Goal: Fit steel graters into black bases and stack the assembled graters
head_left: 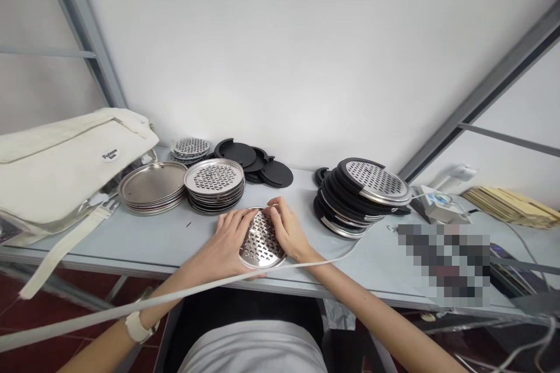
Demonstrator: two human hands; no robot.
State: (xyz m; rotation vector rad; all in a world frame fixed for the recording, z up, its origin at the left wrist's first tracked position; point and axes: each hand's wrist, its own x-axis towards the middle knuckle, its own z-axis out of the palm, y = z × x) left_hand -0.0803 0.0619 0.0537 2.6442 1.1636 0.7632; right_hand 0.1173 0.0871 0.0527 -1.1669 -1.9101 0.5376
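Observation:
A round metal grater plate (262,245) with punched holes lies near the front edge of the table, between my two hands. My left hand (230,242) wraps its left side, with fingers curled over the far rim. At the right side, my right hand (286,230) has bent fingers pressing on the far rim. Just beyond stands a stack of grater discs (214,178), with plain metal discs (153,186) stacked to its left. Off to the right rises a pile of graters in black rims (371,186).
Black plastic discs (249,160) and small grater inserts (191,148) lie toward the wall. A cream bag (70,157) occupies the left end, its strap hanging over the edge. A white cable (188,294) crosses before my forearms. Yellow envelopes (511,207) lie far right.

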